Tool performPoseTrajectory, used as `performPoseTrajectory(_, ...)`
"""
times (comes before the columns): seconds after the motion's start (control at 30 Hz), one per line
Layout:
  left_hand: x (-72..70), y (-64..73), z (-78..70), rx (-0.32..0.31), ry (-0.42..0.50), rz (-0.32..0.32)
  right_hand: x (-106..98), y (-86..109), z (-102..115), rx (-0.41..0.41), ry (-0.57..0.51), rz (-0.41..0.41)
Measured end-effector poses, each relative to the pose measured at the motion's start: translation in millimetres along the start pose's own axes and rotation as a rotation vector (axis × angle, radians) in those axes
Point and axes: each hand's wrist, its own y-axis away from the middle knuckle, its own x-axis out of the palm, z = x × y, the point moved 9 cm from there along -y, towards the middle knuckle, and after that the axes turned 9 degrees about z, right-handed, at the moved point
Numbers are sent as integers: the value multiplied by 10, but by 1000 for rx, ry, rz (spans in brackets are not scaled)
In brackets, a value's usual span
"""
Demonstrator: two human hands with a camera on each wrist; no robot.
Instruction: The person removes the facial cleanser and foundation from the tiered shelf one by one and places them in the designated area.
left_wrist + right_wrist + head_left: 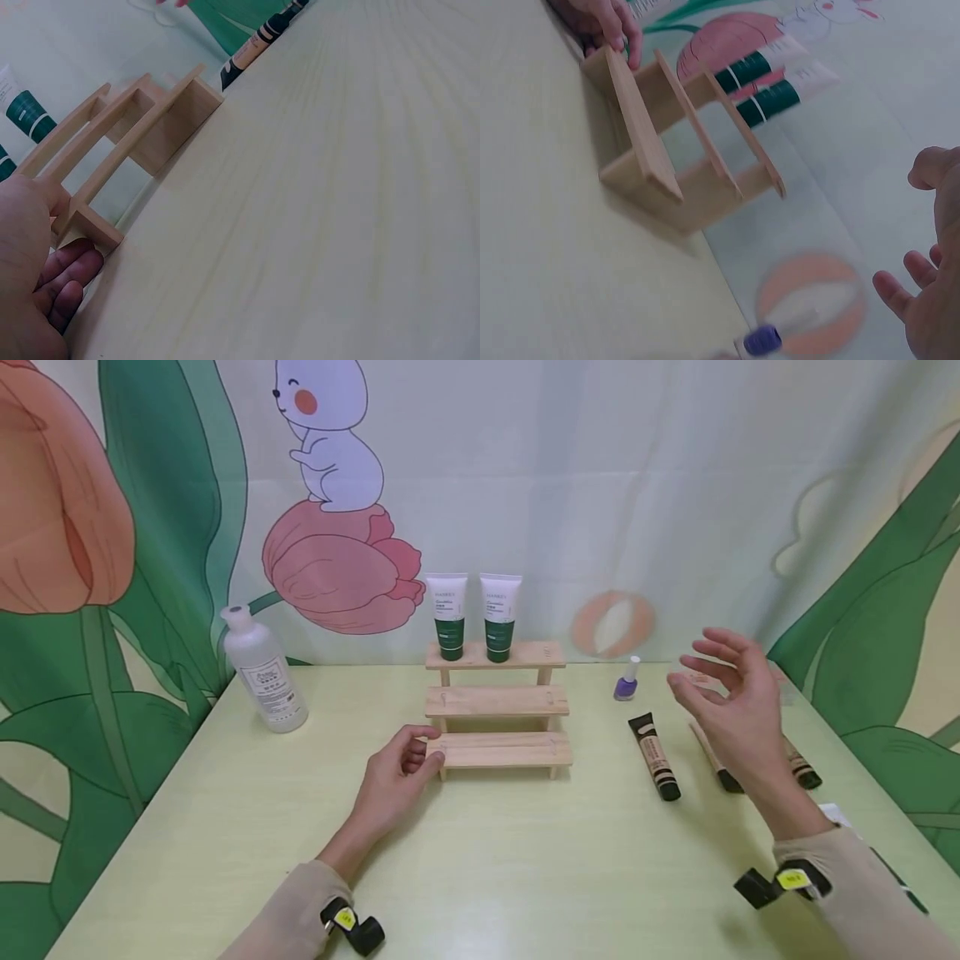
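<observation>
A three-step wooden display rack [498, 750] stands mid-table. My left hand [400, 774] grips the left end of its lowest step, thumb on top and fingers curled by the side, as the left wrist view shows [34, 262]. Two white-and-green squeeze tubes [450, 618] [500, 620] stand upright on the top step. Raised over the right side of the table, my right hand [731, 710] holds nothing, its fingers parted and loosely bent. Below it lie several black-and-beige tubes [655, 758], partly covered by the hand. A purple nail polish bottle [626, 680] stands just left of that hand.
At the far left stands a clear pump-less bottle [264, 672] with a white label. Another white-and-green item [836, 815] lies partly under the right sleeve. A printed curtain [570, 485] hangs along the table's back edge.
</observation>
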Motion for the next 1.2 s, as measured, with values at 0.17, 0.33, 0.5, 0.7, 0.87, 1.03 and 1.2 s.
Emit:
performPoseTrajectory(0.17,1,-3,3,3,2,1,420,-188,169,-60,-111,38)
performPoseTrajectory(0.33,-2,3,-2,5,7,2,781,-335,265,-87,-178,82)
performPoseTrajectory(0.5,-9,6,-15,11,9,-2,1076,-492,331,-114,-218,111)
performPoseTrajectory(0.7,-8,8,-24,15,11,-4,1383,-631,305,-90,-251,123)
performPoseTrajectory(0.87,-6,7,-24,21,9,-2,1596,-711,289,-92,-251,145)
performPoseTrajectory(1.03,-2,7,-15,22,11,4,1760,-783,259,-84,-255,157)
performPoseTrajectory(1.2,-3,10,-10,19,8,4,1886,-856,217,-63,-263,146)
